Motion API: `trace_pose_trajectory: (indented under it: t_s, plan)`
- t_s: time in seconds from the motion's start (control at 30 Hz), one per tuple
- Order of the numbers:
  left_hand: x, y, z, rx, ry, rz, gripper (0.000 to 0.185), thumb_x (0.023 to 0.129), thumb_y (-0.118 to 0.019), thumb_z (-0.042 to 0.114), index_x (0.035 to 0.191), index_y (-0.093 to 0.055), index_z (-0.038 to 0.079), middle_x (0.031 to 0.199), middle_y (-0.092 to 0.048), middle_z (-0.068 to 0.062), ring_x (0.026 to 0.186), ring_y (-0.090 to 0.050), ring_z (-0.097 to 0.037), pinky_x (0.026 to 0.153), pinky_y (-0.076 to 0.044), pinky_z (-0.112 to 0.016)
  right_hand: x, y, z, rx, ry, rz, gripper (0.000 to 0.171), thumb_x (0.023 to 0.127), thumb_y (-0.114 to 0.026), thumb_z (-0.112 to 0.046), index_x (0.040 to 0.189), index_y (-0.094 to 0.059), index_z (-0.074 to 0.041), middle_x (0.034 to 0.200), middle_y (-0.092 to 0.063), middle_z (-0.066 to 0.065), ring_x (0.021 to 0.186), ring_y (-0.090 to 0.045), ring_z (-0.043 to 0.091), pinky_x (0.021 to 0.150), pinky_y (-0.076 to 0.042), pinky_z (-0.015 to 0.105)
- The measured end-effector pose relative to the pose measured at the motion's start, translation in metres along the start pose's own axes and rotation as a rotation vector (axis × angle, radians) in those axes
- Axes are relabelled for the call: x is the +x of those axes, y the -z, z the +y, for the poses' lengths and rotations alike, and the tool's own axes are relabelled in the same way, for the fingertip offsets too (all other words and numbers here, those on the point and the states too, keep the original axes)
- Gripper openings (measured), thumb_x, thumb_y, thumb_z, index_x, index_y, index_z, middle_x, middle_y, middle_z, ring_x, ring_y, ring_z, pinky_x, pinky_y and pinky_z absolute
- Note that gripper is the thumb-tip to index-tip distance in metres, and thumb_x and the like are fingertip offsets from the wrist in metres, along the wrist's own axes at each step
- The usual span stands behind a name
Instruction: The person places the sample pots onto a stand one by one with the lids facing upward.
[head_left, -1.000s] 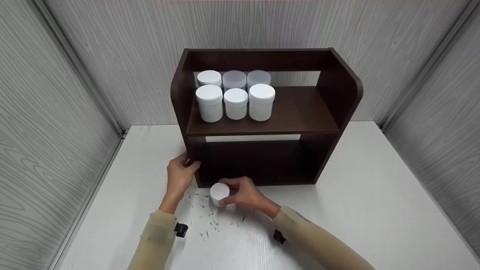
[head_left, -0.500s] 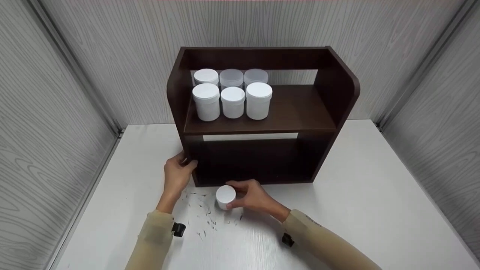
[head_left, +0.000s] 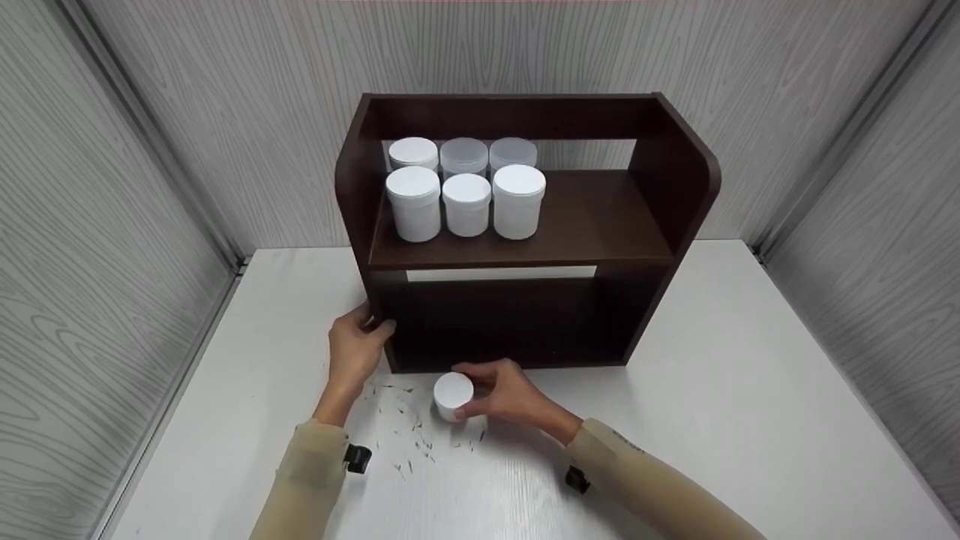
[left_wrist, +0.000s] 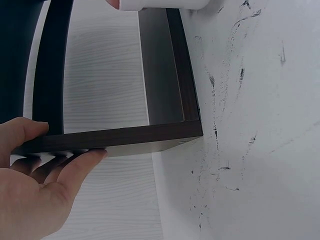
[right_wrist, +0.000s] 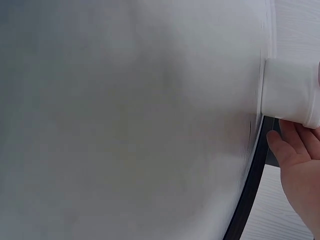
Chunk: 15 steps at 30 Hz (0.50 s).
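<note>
In the head view, my left hand [head_left: 354, 349] grips the front edge of the left side panel of a dark brown two-tier shelf [head_left: 600, 217]. The left wrist view shows its thumb on one face of that panel [left_wrist: 130, 135] and the fingers on the other. Just in front of the shelf's bottom edge, my right hand [head_left: 514, 394] holds a small white lidded jar [head_left: 454, 394] between thumb and fingers. The jar stands upright. From the right wrist, the same jar [right_wrist: 287, 90] appears at the right edge, its base right at the white tabletop, with fingers [right_wrist: 282, 147] alongside.
On the upper tier stand two rows of three jars: white front ones [head_left: 519, 202], the middle one shorter, and back ones, two with translucent lids [head_left: 513, 151]. Dark scuffs mark the white table [head_left: 712, 450] by the jar. Grey wood-grain walls [head_left: 862, 150] enclose it.
My right hand has shifted the jar a little to the right and toward me, then nearly stopped. My left hand keeps its grip on the panel. The head view has shifted slightly.
</note>
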<state>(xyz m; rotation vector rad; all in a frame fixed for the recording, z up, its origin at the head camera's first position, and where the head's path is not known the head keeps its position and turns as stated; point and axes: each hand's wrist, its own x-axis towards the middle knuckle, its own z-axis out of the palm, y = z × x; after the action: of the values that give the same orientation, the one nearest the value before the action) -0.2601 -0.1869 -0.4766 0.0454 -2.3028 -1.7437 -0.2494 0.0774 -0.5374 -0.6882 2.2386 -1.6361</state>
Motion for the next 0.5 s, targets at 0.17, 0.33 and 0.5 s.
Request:
trace_pose_trajectory:
  t_s: [0.17,0.33,0.5]
  plan:
    - [0.000,-0.001,0.000,0.010,0.011,-0.004,0.060,0.098,-0.068,0.007,0.149,-0.046,-0.015,0.146,-0.056,-0.031,0.128,-0.062,-0.041,0.101,-0.057,-0.042,-0.001,0.001,0.000,-0.025,-0.010,0.002,0.071,0.076,-0.097,-0.012,0.140,-0.067,-0.001,0.137,-0.069,0.007,0.120,-0.068,0.020,0.102,-0.056,0.043]
    - [0.001,-0.001,0.000,0.009,0.005,-0.007,0.059,0.098,-0.068,0.008,0.149,-0.047,-0.014,0.146,-0.057,-0.030,0.129,-0.062,-0.041,0.101,-0.057,-0.042,-0.006,0.006,-0.001,-0.017,0.008,-0.008,0.071,0.077,-0.096,-0.011,0.140,-0.066,-0.001,0.139,-0.068,0.010,0.124,-0.067,0.023,0.102,-0.057,0.037]
    - [0.001,-0.001,0.000,0.001,-0.008,-0.010,0.057,0.098,-0.067,0.007,0.148,-0.048,-0.014,0.145,-0.058,-0.029,0.128,-0.062,-0.042,0.101,-0.057,-0.041,-0.013,0.015,-0.003,0.012,0.033,-0.012,0.068,0.078,-0.095,-0.008,0.139,-0.066,0.002,0.138,-0.067,0.014,0.128,-0.065,0.029,0.105,-0.055,0.035]
